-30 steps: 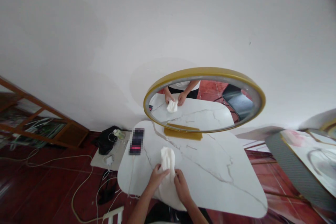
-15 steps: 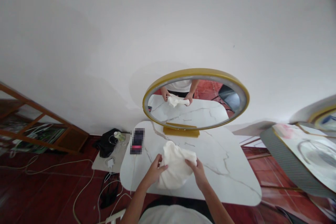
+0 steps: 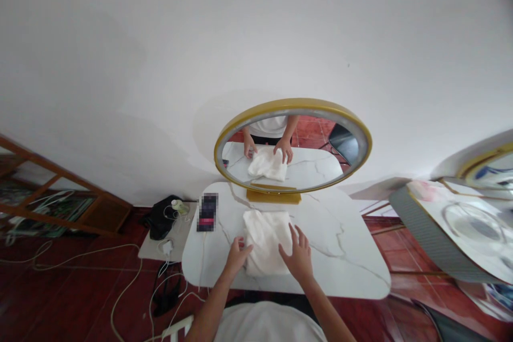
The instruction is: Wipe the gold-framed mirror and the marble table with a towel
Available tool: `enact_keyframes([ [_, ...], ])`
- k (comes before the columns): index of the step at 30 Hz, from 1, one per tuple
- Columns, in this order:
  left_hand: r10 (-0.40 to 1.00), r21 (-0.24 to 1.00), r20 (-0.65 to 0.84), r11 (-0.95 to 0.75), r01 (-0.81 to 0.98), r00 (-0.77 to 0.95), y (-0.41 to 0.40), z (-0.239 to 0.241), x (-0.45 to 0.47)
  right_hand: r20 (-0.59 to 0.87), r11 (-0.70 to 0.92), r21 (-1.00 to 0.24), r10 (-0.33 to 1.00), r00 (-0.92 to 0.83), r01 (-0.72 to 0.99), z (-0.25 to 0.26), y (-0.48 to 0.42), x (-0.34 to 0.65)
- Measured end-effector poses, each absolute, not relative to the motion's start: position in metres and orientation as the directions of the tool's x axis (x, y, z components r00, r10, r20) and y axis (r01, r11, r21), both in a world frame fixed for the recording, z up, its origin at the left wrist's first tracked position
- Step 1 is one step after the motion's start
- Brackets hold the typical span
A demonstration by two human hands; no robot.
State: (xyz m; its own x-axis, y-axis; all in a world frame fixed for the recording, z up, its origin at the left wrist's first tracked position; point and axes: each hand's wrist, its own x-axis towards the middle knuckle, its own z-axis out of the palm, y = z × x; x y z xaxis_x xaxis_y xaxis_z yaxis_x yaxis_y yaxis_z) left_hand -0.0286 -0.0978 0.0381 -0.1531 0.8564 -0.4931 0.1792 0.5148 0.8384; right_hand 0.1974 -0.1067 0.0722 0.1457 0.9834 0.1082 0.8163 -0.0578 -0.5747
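Observation:
A white cloth (image 3: 266, 243), folded into a rough rectangle, lies on the white marble-patterned table (image 3: 336, 272). My left hand (image 3: 237, 254) is at the cloth's left edge with its fingers apart, holding nothing. At the right edge, my right hand (image 3: 297, 254) has its fingers spread, the thumb over the cloth; whether the fingertips touch it I cannot tell. Behind the cloth stands a round mirror (image 3: 292, 147) in a gold frame, which reflects both hands and the cloth.
A phone (image 3: 207, 212), blurred out, lies at the table's left with a cable. Left of the table are a small bottle (image 3: 180, 207), a black bag (image 3: 162, 218) and several loose cables on the floor. A second table (image 3: 476, 224) stands at the right.
The cloth was held raised and bunched between both hands; now it lies flat on the table. Both hands have let go and their fingers have opened.

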Motion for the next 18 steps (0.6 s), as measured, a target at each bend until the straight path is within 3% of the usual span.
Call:
enact_keyframes([
  [3,0.857,0.847,-0.504,0.515,0.132,-0.108,-0.095,0.037,-0.019,0.033,0.252,-0.380,0.965,-0.259,0.890,0.070,-0.121,0.187],
  [6,0.873,0.869,-0.487,0.487,0.081,-0.028,-0.091,0.043,-0.011,-0.125,0.382,-0.369,0.883,-0.452,0.847,0.063,-0.131,0.176],
  [11,0.902,0.907,-0.422,0.420,0.037,0.095,-0.081,0.065,-0.006,-0.173,0.413,-0.416,0.839,-0.517,0.810,0.063,-0.137,0.168],
  [18,0.931,0.933,-0.359,0.355,0.064,0.069,-0.068,0.082,0.006,0.123,0.433,-0.348,0.900,-0.418,0.831,0.097,-0.132,0.176],
])
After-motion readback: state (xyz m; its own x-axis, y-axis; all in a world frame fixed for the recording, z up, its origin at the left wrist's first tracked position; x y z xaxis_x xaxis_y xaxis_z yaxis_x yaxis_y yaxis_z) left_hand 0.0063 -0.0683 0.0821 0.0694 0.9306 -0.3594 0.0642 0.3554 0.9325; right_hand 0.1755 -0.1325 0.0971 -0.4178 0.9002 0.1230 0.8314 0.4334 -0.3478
